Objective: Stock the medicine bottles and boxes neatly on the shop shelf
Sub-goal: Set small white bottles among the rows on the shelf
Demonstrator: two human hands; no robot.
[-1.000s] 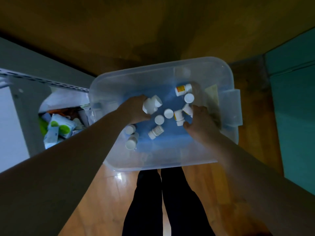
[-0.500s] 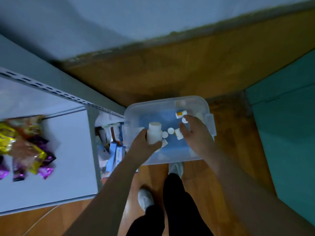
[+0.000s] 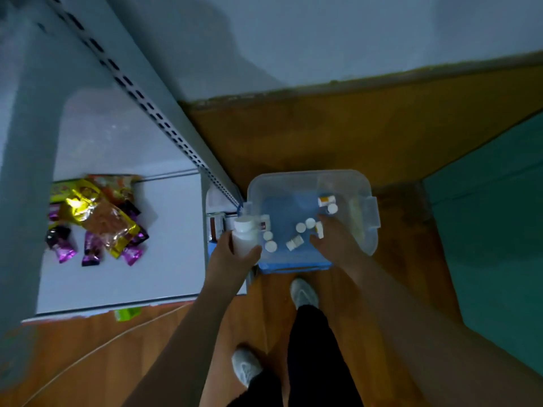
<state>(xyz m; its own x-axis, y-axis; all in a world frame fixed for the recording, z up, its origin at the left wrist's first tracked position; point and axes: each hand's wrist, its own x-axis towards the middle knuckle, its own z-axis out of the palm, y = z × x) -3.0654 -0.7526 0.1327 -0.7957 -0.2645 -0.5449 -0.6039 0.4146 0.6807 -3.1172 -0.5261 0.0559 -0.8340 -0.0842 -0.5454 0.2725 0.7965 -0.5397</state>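
From the head view, the left hand [image 3: 232,258] grips a white bottle [image 3: 244,235] upright, fingers and thumb curled round its body, above the left edge of a clear plastic bin [image 3: 370,218] standing on the wooden floor [image 3: 338,127]. The bottle shows no readable label. The right hand [image 3: 335,240] reaches into the bin among small white-capped bottles [image 3: 305,226]; whether its fingers hold one cannot be told. One bottle with an orange label [image 3: 325,200] lies near the bin's far side, its writing too small to read. On the grey shelf [image 3: 152,259] to the left lies a heap of purple and gold snack packets [image 3: 97,221], their print blurred.
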